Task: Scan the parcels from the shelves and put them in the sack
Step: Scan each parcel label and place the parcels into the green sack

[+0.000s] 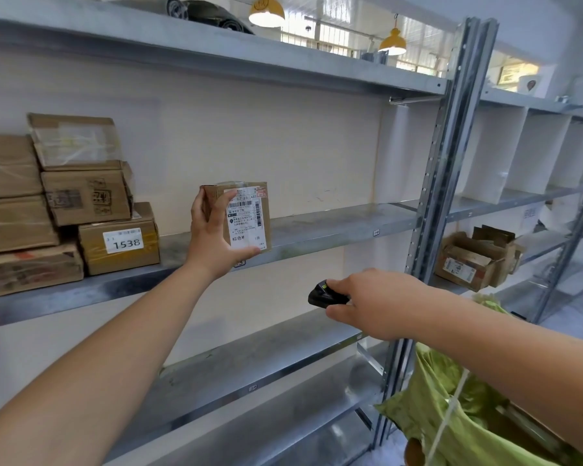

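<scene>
My left hand [212, 240] grips a small brown parcel [249, 215] upright in front of the middle shelf [334, 227], its white shipping label facing me. Lower and to the right, my right hand [371, 304] holds a small black scanner [323, 294] that points toward the parcel. The green sack [451, 408] hangs open at the lower right, under my right forearm. Several more brown parcels [68, 203] are stacked at the left end of the same shelf, one marked 1538.
Grey metal shelving runs across the view with an upright post [451, 176] at the right. An open torn carton [478, 260] lies on the neighbouring rack's lower shelf. White dividers [519, 153] stand on the right rack. Yellow lamps hang above.
</scene>
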Tool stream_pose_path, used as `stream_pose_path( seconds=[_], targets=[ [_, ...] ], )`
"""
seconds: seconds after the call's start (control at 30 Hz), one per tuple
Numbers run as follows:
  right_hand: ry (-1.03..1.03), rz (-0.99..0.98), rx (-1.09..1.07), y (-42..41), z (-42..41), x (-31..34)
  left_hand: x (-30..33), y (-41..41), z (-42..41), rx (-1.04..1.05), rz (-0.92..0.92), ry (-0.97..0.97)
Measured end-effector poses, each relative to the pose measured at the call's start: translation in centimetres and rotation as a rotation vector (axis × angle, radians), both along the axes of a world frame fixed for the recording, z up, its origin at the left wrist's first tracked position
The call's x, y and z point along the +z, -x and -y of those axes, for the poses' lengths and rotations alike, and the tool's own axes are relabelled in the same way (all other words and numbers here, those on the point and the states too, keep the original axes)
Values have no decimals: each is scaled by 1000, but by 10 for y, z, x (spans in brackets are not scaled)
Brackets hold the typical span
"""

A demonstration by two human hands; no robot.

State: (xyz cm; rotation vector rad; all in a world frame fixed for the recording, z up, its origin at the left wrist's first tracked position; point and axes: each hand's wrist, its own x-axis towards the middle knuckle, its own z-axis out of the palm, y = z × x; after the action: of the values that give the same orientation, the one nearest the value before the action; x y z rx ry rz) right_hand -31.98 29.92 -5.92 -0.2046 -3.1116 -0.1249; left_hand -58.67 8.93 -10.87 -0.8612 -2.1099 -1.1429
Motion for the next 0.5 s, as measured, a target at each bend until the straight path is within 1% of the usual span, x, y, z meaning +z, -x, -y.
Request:
stream_pose_path(
  seconds=[0.27, 0.37, 0.5],
  targets=[
    [9, 1, 1, 2, -3, 0, 3, -5, 0, 1, 7, 4],
    [33, -15, -10, 2, -6, 0, 3, -10, -3, -5, 15, -24],
    [67, -19, -47, 0, -16, -3, 5, -23, -20, -89, 19, -31]
  ],
)
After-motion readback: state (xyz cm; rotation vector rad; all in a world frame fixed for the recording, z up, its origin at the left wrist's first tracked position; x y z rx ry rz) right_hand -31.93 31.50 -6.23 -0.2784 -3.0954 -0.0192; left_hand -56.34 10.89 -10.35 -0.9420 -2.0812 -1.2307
